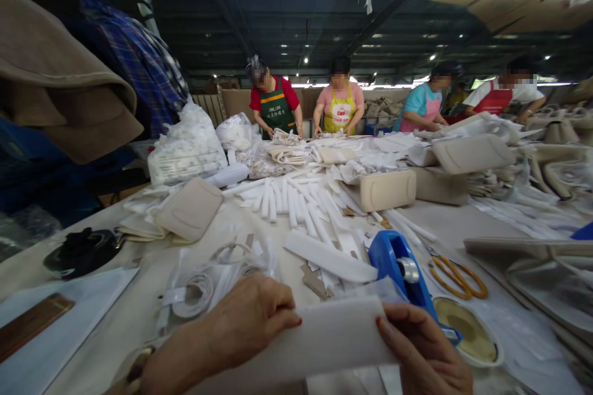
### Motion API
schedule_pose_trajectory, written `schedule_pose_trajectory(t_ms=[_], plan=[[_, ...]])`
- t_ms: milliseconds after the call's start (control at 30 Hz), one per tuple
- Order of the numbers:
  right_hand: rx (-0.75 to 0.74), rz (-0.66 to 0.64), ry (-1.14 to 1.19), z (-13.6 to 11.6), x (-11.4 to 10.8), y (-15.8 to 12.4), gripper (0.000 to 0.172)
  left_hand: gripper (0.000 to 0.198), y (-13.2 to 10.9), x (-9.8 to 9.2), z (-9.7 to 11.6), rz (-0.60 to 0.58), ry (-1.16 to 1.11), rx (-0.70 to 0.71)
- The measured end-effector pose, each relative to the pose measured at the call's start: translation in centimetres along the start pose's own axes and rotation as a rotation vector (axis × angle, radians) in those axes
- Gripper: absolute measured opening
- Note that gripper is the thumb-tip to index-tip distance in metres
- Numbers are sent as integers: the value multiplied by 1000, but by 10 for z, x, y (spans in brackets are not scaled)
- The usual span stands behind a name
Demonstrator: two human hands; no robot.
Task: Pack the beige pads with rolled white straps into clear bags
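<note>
A white foam strip point(338, 333) stretches between my two hands at the bottom centre. My left hand point(250, 318) pinches its upper edge on the left, thumb and fingers pressed together. At the strip's right end, my right hand point(424, 345) grips it between thumb and fingers. Just beyond my right hand stands a blue tape dispenser point(403, 278). Another white foam piece point(328, 256) lies flat past the strip. Coiled white straps point(197, 296) in clear plastic lie beyond my left forearm.
Orange-handled scissors point(458, 278) and a tape roll point(467, 330) lie at right. Beige bag pieces point(386, 190), many rolled white strips point(296, 200) and a stuffed plastic bag point(188, 151) cover the table further back. A phone point(34, 324) lies at left. Several people work across the table.
</note>
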State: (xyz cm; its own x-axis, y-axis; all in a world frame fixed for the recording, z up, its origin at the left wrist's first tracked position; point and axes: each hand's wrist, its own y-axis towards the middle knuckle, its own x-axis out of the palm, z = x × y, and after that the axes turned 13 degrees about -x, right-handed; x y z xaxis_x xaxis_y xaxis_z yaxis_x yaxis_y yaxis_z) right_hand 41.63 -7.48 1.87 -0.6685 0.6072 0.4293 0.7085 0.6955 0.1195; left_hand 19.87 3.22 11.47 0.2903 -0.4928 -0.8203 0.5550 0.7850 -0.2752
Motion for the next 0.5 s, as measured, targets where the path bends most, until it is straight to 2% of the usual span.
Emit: schedule_pose_trajectory(t_ms=[33, 67, 133, 200, 267, 333, 400, 433, 500], plan=[[4, 1, 46, 0, 2, 3, 38, 22, 1, 6, 5, -41, -98, -78], [18, 2, 100, 1, 4, 4, 43, 24, 3, 12, 9, -32, -216, -150], [99, -44, 190, 5, 15, -2, 52, 29, 7, 25, 12, 43, -455, -254], [191, -117, 224, 13, 28, -16, 54, 34, 10, 40, 10, 85, -640, -309], [248, -176, 215, 20, 40, -29, 48, 37, 11, 50, 6, 46, -719, -313], [244, -187, 166, 24, 42, -33, 41, 37, 10, 50, -1, -22, -666, -231], [228, -168, 70, 21, 33, -26, 42, 33, 10, 38, -10, -50, -470, -66], [223, -154, 17, 19, 26, -21, 45, 40, 11, 31, -14, -57, -319, 24], [232, -144, -62, 14, 11, -12, 51, 68, 15, 20, -19, -123, 28, 161]])
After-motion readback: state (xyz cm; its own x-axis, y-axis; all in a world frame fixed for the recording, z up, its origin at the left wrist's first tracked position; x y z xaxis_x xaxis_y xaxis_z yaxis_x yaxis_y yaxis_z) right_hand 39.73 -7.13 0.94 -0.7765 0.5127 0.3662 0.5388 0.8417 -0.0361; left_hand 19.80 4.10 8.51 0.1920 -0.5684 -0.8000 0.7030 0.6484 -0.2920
